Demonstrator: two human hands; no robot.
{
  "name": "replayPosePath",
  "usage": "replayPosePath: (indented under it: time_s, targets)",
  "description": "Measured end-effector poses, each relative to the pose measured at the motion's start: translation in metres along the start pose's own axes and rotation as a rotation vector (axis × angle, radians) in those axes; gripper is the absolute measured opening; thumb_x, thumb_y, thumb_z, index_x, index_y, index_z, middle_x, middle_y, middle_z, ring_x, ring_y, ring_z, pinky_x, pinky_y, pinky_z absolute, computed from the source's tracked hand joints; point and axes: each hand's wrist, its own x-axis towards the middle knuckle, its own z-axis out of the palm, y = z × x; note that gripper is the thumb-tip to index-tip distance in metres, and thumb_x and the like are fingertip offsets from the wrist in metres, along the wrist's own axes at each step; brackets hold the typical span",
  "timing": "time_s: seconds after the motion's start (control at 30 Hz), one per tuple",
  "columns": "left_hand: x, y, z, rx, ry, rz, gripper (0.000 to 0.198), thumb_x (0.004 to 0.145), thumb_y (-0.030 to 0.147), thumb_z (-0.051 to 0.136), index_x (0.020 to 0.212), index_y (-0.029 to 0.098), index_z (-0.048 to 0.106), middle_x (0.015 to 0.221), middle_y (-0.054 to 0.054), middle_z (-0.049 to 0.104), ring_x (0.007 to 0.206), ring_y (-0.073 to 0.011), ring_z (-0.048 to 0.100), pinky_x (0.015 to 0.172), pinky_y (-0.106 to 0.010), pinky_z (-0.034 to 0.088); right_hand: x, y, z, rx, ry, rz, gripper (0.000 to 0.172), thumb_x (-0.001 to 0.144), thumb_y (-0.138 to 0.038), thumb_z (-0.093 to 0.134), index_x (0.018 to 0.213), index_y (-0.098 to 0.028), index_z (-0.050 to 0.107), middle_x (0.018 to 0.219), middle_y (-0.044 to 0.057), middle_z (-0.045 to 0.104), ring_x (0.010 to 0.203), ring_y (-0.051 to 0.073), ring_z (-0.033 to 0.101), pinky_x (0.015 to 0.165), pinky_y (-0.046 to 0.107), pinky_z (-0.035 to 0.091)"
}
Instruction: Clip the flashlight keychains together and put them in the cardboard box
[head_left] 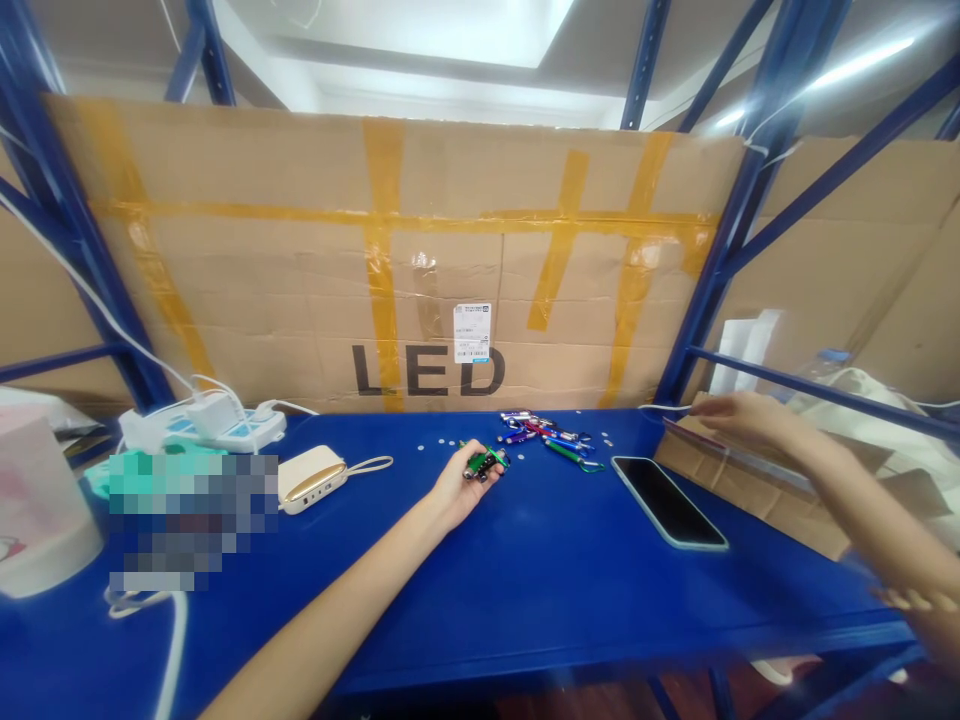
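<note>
My left hand [463, 485] is closed around several small green and black keychain flashlights [484, 463], held just above the blue shelf top. Beyond it lies a loose pile of similar keychain flashlights [534, 430] in red, blue, purple and silver. A green one [571, 454] with a clip at its end lies at the pile's near side. My right hand [739, 415] is over an open cardboard box [750, 485] at the right; its fingers are blurred, and I cannot make out anything in them.
A phone [669, 503] lies between the pile and the cardboard box. At left are a cream power bank [311, 480] with a strap, a white power strip [247, 428] with cables, and a pink-and-white container [41, 500]. A large taped carton [300, 270] stands behind; blue posts [731, 230] frame it.
</note>
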Motion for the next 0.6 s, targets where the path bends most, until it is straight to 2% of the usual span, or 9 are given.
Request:
replayPosePath:
  time_s: [0.07, 0.1, 0.2, 0.27, 0.33, 0.43, 0.5, 0.6]
  targets:
    - [0.0, -0.002, 0.0, -0.013, -0.007, 0.005, 0.008, 0.072, 0.01, 0.048, 0.066, 0.014, 0.046, 0.058, -0.006, 0.056, 0.05, -0.0098, 0.055, 0.045, -0.016, 0.047, -0.017, -0.034, 0.009, 0.035, 0.027, -0.054, 0.021, 0.073, -0.026, 0.059, 0.09, -0.021, 0.07, 0.093, 0.008, 0.069, 0.085, 0.026, 0.063, 0.072, 0.036, 0.048]
    - [-0.001, -0.003, 0.0, -0.025, -0.008, 0.007, 0.008, 0.072, 0.009, 0.047, 0.065, 0.014, 0.046, 0.057, -0.006, 0.056, 0.049, -0.0102, 0.055, 0.044, -0.017, 0.047, -0.027, -0.055, 0.016, 0.092, 0.023, -0.166, 0.025, 0.076, -0.027, 0.056, 0.096, -0.021, 0.068, 0.097, 0.007, 0.068, 0.088, 0.025, 0.062, 0.075, 0.036, 0.049]
    - [-0.002, -0.001, 0.0, -0.081, -0.026, -0.001, 0.008, 0.072, 0.009, 0.046, 0.065, 0.013, 0.048, 0.056, -0.007, 0.056, 0.048, -0.0106, 0.055, 0.042, -0.017, 0.045, -0.055, -0.116, 0.049, 0.441, -0.14, -0.57, 0.034, 0.079, -0.036, 0.052, 0.108, -0.023, 0.062, 0.11, 0.005, 0.063, 0.095, 0.021, 0.061, 0.082, 0.033, 0.05]
    - [-0.003, 0.001, 0.0, -0.109, -0.053, -0.005, 0.008, 0.072, 0.009, 0.045, 0.066, 0.011, 0.05, 0.056, -0.007, 0.057, 0.047, -0.0109, 0.055, 0.041, -0.017, 0.045, -0.067, -0.147, 0.075, 0.617, -0.275, -0.68, 0.039, 0.08, -0.041, 0.049, 0.114, -0.023, 0.058, 0.118, 0.005, 0.059, 0.099, 0.02, 0.06, 0.085, 0.033, 0.049]
    - [-0.003, 0.005, -0.002, -0.122, -0.057, 0.004, 0.011, 0.073, 0.009, 0.044, 0.066, 0.01, 0.052, 0.055, -0.007, 0.058, 0.046, -0.011, 0.056, 0.041, -0.016, 0.045, -0.071, -0.166, 0.099, 0.745, -0.403, -0.659, 0.04, 0.081, -0.044, 0.047, 0.112, -0.021, 0.058, 0.112, 0.007, 0.062, 0.093, 0.02, 0.062, 0.077, 0.033, 0.053]
    - [0.0, 0.008, -0.005, -0.116, -0.025, 0.024, 0.01, 0.073, 0.009, 0.045, 0.068, 0.01, 0.054, 0.056, -0.007, 0.059, 0.049, -0.0118, 0.059, 0.042, -0.016, 0.047, -0.068, -0.178, 0.122, 0.924, -0.508, -0.465, 0.041, 0.079, -0.047, 0.05, 0.101, -0.014, 0.06, 0.089, 0.009, 0.068, 0.077, 0.019, 0.066, 0.065, 0.03, 0.054]
    - [0.003, 0.008, -0.007, -0.106, -0.01, 0.022, 0.006, 0.073, 0.01, 0.049, 0.07, 0.01, 0.055, 0.059, -0.007, 0.061, 0.052, -0.013, 0.061, 0.044, -0.017, 0.049, -0.066, -0.178, 0.129, 0.982, -0.506, -0.377, 0.04, 0.075, -0.047, 0.055, 0.092, -0.012, 0.062, 0.081, 0.008, 0.068, 0.072, 0.018, 0.066, 0.062, 0.028, 0.053]
    - [0.007, 0.005, -0.008, -0.089, 0.001, 0.006, 0.002, 0.072, 0.011, 0.054, 0.072, 0.01, 0.056, 0.065, -0.007, 0.064, 0.059, -0.0152, 0.065, 0.049, -0.018, 0.052, -0.066, -0.174, 0.127, 0.989, -0.439, -0.349, 0.037, 0.072, -0.048, 0.058, 0.086, -0.013, 0.064, 0.08, 0.007, 0.068, 0.07, 0.016, 0.065, 0.057, 0.024, 0.051]
